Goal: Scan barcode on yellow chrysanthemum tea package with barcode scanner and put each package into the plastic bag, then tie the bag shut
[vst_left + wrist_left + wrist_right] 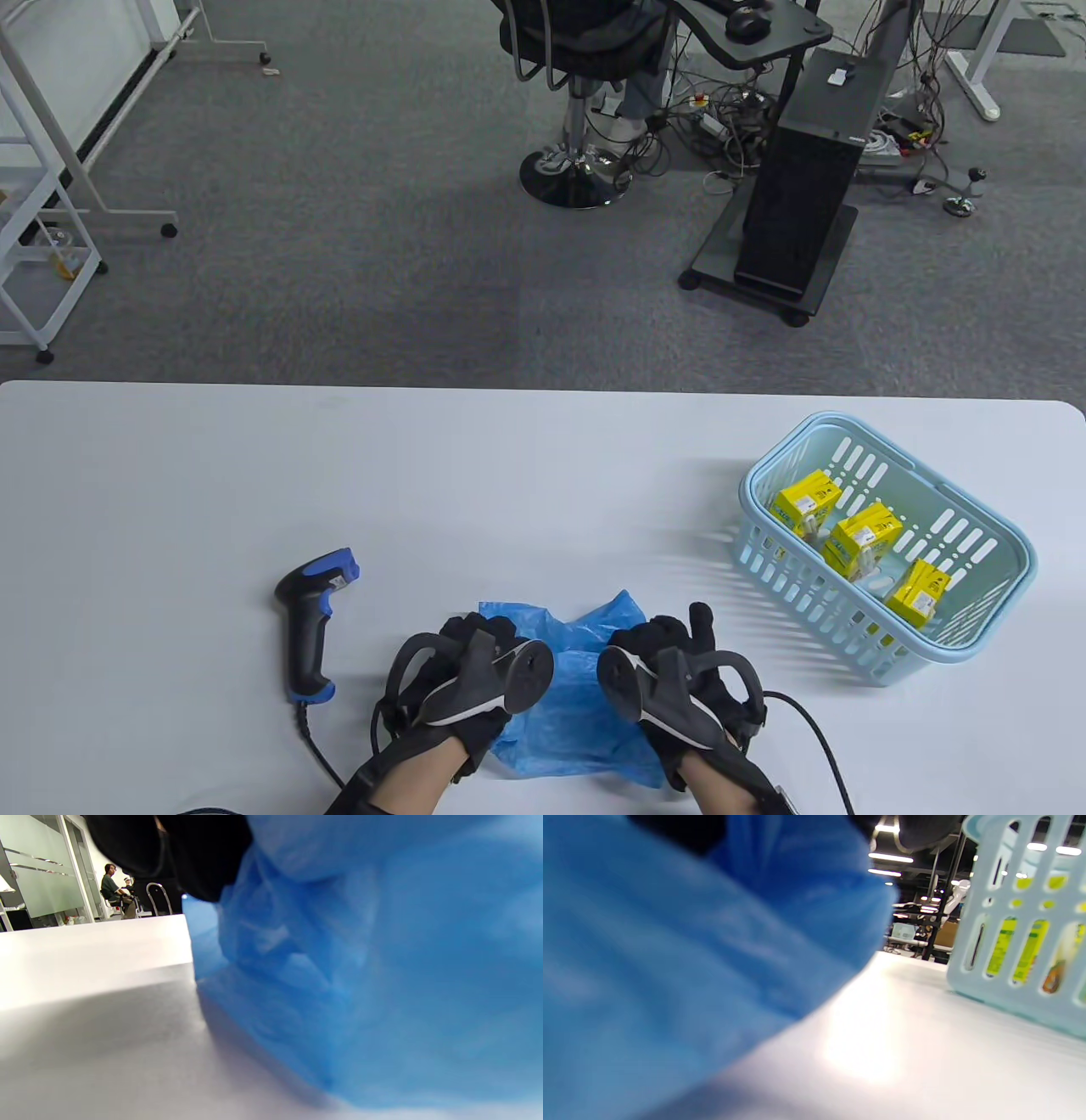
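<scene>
A crumpled blue plastic bag (577, 713) lies near the table's front edge, between my two hands. My left hand (475, 632) grips its left upper corner, and the gloved fingers (203, 857) bunch the film of the bag (382, 984). My right hand (657, 635) holds the right upper corner, thumb sticking up. The bag (670, 963) rises in folds in the right wrist view. Three yellow tea packages (806, 501) (864, 536) (918, 592) lie in a light-blue basket (806, 586) to the right. The black-and-blue barcode scanner (310, 620) lies left of my left hand.
The scanner's cable (318, 751) runs off the table's front edge. The basket (1009, 993) stands close to my right hand, yellow packages (1001, 946) showing through its slots. Beyond the white table's (424, 475) far edge are carpet, an office chair and a computer tower.
</scene>
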